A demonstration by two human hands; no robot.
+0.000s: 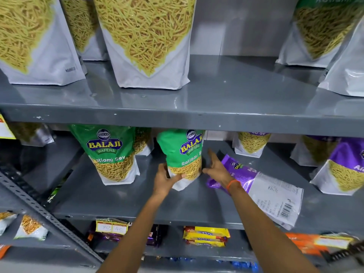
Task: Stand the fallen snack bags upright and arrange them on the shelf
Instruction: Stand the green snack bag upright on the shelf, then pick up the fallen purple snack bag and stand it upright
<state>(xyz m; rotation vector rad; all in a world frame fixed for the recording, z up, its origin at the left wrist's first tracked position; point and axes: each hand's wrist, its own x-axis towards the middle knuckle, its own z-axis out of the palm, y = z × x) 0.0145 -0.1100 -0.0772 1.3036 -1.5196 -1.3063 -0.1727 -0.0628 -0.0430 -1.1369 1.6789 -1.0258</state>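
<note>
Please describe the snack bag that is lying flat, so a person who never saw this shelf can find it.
On the middle grey shelf, look just right of the right hand. The purple bag lies flat there, barcode up; every neighbouring bag stands upright.

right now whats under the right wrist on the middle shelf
A purple snack bag lies flat there, back side up, barcode showing. The right hand covers part of its top edge.

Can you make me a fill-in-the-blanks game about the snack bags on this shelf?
1. The left hand grips the bottom of a ____ bag.
2. The fallen bag lying flat is ____.
3. The right hand wears an ____ wristband.
4. The shelf is painted ____.

Missing words: green; purple; orange; grey
</note>
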